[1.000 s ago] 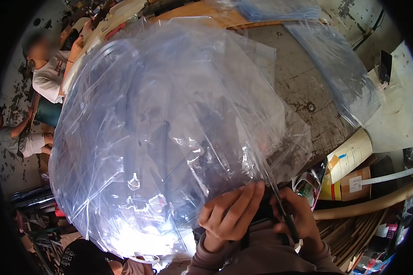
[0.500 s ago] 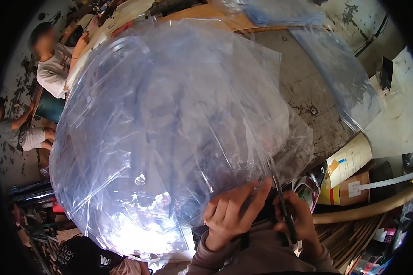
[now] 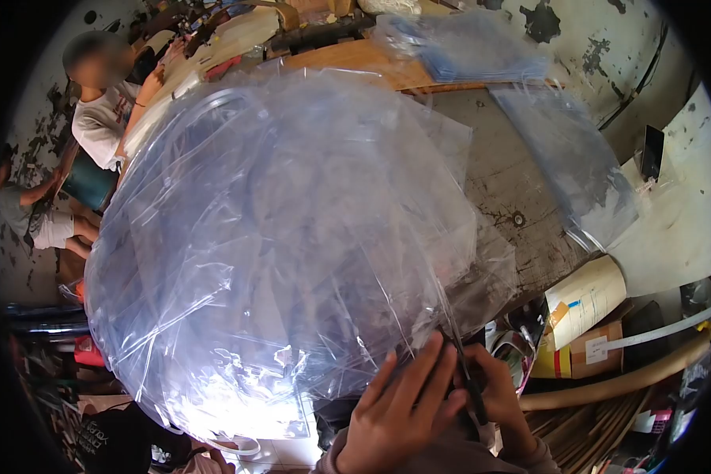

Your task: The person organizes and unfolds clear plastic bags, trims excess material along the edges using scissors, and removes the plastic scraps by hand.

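Observation:
A big heap of clear plastic sheeting [image 3: 292, 221] fills the middle of the head view. My left hand [image 3: 407, 403] is at the sheeting's near edge, its fingers stretched and somewhat apart. Just right of it, my right hand [image 3: 490, 387] is closed round the dark handles of scissors [image 3: 470, 379]. The blades point up and away, against the plastic near its lower right edge. Whether the left fingertips touch the film cannot be made out.
More clear sheets [image 3: 569, 158] lie on the worn table [image 3: 505, 189] at the right. Beyond are a phone [image 3: 652, 152], a paper roll [image 3: 584, 300] and a cardboard box [image 3: 596, 351]. People sit at the left; a capped head [image 3: 110, 438] is at lower left.
The view has shifted, so the sheeting and table sit lower. My left hand's fingers have spread and straightened near the scissors. The scissors remain in my right hand.

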`<state>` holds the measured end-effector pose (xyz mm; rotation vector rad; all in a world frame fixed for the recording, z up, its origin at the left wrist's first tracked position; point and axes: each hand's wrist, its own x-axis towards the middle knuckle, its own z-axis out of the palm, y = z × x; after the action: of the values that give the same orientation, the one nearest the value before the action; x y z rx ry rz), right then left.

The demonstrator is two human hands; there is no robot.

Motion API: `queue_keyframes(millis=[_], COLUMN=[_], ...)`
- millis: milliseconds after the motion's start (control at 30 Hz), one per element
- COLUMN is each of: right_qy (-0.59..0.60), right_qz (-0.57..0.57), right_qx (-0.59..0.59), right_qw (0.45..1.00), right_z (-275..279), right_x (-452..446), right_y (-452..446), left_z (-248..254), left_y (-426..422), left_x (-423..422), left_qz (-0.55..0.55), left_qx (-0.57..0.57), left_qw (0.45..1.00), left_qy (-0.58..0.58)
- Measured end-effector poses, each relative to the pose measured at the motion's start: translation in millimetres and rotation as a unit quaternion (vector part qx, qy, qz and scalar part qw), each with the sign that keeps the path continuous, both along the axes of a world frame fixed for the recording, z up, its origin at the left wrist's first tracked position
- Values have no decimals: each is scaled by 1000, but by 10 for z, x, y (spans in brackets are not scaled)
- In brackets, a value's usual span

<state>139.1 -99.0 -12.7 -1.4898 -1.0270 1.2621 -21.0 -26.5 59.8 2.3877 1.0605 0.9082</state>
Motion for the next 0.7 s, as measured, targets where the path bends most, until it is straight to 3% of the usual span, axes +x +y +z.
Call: queue_keyframes(millis=[67, 167, 300, 367, 433, 500, 567, 600, 633, 667, 700], right_qy=[-22, -1, 65, 88, 121, 159, 255, 271, 286, 274, 261], right_qz=[16, 23, 27, 31, 13, -46, -106, -122, -136, -111, -84], right_qx=[-3, -15, 3, 5, 52, 101, 227, 259, 290, 239, 188], right_qw=[1000, 1000, 998, 996, 991, 981, 934, 919, 903, 925, 943], right_z=[52, -16, -103, -111, -123, -131, -172, -191, -209, -201, -197], right_x=[37, 87, 141, 140, 140, -9, -54, -45, -36, -13, 9], right_y=[28, 31, 55, 41, 2, -73, -105, -132, -158, -183, -199], left_z=[-18, 48, 176, 388, 628, 1003, 1007, 1087, 1184, 1268, 1278], left_y=[-84, -119, -121, -63, -82, 17, 166, 271, 380, 486, 585], left_x=[-180, -490, -907, -1123, -1285, -1165, -1214, -1124, -994, -840, -687], left_qz=[-98, -117, -53, -56, 32, 214, 341, 340, 266, 191, 81], left_qx=[-27, -46, -1, -6, 9, 83, 230, 233, 256, 277, 205], left_qw=[995, 991, 991, 972, 922, 846, 755, 756, 784, 807, 877], left_qy=[-5, 44, 121, 228, 386, 481, 510, 508, 498, 485, 427])
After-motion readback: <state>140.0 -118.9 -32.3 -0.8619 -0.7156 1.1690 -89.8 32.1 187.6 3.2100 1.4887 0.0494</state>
